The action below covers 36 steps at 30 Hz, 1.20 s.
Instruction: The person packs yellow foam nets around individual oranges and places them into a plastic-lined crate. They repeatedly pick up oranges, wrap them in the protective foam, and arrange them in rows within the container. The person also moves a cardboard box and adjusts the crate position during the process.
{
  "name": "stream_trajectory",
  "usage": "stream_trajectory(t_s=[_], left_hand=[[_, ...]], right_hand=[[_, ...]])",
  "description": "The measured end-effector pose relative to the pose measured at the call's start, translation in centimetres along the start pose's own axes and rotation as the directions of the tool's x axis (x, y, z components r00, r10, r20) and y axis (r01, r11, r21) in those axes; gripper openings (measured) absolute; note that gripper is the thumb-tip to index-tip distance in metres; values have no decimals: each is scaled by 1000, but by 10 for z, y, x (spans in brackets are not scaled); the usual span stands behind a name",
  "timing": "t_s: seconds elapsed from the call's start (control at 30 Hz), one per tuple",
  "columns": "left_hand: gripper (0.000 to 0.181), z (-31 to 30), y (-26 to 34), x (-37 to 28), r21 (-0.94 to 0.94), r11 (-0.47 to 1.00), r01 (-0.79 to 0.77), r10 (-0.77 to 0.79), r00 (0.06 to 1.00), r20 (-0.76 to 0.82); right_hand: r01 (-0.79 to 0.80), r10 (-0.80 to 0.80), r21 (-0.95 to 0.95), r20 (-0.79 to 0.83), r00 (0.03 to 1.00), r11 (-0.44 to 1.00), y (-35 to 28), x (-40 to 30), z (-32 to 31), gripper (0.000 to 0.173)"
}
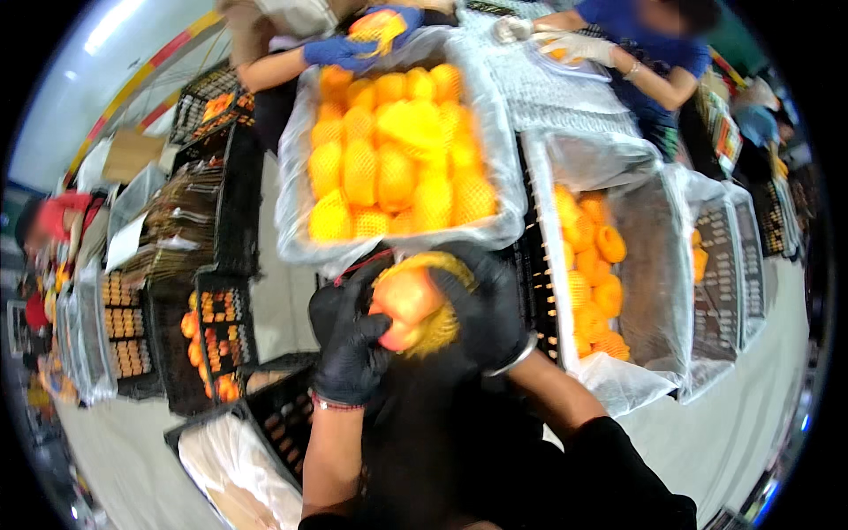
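In front of my chest, my left hand point(351, 348), in a black glove, grips a round red-orange fruit point(405, 298) from its left side. My right hand point(493, 308), also gloved in black, holds a yellow foam net sleeve point(440, 331) that lies around the fruit's right and lower side. Part of the fruit is bare; blur hides its exact kind. Just beyond my hands stands a crate with a clear plastic liner point(291, 232). Rows of fruits in yellow foam nets point(361, 165) fill it, with loose yellow nets point(411, 126) on top.
At right, a lined crate point(652, 265) holds netted fruits point(589, 285). Across from me, a person's blue-gloved hand point(341, 53) holds a netted fruit; another person's white-gloved hand point(583, 48) is at upper right. Black crates point(228, 199) stand left; a lined box point(232, 464) sits lower left.
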<state>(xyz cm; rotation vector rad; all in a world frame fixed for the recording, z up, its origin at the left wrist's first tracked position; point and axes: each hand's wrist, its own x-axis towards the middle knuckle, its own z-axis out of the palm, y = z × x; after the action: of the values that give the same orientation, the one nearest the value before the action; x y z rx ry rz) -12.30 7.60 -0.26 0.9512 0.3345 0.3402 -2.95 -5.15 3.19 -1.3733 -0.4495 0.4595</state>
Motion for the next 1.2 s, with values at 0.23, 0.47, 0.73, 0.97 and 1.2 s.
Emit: stream_trajectory(t_s=[0.23,0.47,0.73,0.97,1.2], left_hand=[[39,15,-17,15,715,670,-200,259,965,28],[50,68,-10,25,816,256,-519,444,812,378],[38,23,-11,86,888,134,-439,523,793,313],[28,-18,-56,124,879,-432,-202,347,862,369],[29,-16,-57,122,871,-475,-129,314,899,305]], right_hand=[[449,-351,-551,280,894,703,-5,-3,-16,32],[-318,331,701,124,935,638,5,13,-41,45],[-30,108,445,-151,983,895,-13,113,-123,52],[10,-32,-75,-304,952,997,16,265,-232,52],[-384,-1,-894,-395,918,232,87,321,-288,63]])
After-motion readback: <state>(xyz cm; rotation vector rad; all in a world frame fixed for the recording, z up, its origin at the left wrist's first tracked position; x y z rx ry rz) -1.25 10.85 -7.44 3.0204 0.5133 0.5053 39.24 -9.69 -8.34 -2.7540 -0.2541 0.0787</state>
